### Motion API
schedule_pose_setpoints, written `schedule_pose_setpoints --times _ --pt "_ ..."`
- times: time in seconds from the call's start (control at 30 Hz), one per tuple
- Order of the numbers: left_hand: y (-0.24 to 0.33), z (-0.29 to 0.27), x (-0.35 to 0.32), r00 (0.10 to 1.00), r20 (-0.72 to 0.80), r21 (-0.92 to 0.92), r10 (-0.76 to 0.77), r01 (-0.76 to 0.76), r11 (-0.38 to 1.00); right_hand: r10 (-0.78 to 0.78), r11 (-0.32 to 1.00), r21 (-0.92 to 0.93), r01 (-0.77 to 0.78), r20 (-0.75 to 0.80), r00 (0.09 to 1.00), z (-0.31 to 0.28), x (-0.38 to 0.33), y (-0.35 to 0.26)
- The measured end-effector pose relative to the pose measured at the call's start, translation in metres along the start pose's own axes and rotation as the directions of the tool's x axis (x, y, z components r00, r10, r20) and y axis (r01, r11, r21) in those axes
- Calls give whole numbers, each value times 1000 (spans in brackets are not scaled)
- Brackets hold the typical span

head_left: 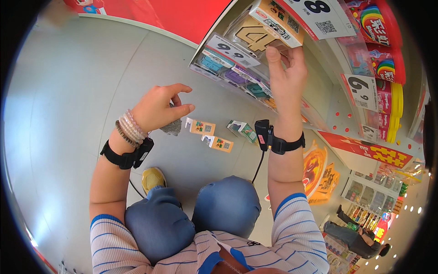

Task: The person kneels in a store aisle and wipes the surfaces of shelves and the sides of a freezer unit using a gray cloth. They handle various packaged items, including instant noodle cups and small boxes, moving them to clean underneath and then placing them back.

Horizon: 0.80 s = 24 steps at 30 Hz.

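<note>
1. While you crouch at the display, your right hand point(286, 75) is raised to the clear shelf bin point(237, 64), fingers and thumb pinched on the lower edge of a flat carded pack point(262, 29) with a tan blocky shape on its front. That pack sits at the top of the bin, tilted, just behind the bin's white price tag point(232, 51).
2. Inside the bin, below the pack, you can see small teal and purple packs point(237, 75) stacked against the clear front wall.
3. Your left hand point(159, 107) hovers away from the bin, down over the pale floor point(68, 91). Its fingers are loosely curled with the forefinger and thumb sticking out, holding nothing. A small grey scrap point(173, 128) lies on the floor right under it; can't tell if it's touching.
4. Below the bin on the floor lie three small boxes: two orange ones point(202, 127) point(221, 144) close together, and a green and white one point(242, 130) just beside them, nearer your right wrist.
5. Both wrists carry black straps; the right one has a little black device point(262, 134) with a cable hanging down, and the left one point(127, 157) sits beside a stack of bead bracelets point(130, 130).
6. Beside the bin, away from your left hand, red and yellow candy tubs point(385, 68) fill the next shelf behind more price tags.
7. Your blue-jeaned knees point(226, 203) are below the bin, with a yellow shoe point(153, 178) poking out.
</note>
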<state>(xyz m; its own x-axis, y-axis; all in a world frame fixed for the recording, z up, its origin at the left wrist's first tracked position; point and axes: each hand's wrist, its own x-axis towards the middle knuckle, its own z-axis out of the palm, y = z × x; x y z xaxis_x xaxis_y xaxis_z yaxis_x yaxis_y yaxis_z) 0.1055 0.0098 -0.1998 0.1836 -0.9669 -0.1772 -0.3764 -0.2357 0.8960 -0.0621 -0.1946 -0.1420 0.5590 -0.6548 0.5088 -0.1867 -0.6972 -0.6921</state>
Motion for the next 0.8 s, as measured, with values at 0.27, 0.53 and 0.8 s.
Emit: schedule_pose_setpoints --times 0.27,0.53,0.8 --pt "-23 -7 -1 999 -8 24 -48 48 999 -58 994 -97 49 -91 994 2 -13 -6" --pt "-68 25 4 968 198 303 -155 91 949 62 722 -641 261 436 898 -171 -170 -20" --pt "-84 88 14 867 395 513 -304 66 856 624 108 -990 94 141 768 -414 -286 -212"
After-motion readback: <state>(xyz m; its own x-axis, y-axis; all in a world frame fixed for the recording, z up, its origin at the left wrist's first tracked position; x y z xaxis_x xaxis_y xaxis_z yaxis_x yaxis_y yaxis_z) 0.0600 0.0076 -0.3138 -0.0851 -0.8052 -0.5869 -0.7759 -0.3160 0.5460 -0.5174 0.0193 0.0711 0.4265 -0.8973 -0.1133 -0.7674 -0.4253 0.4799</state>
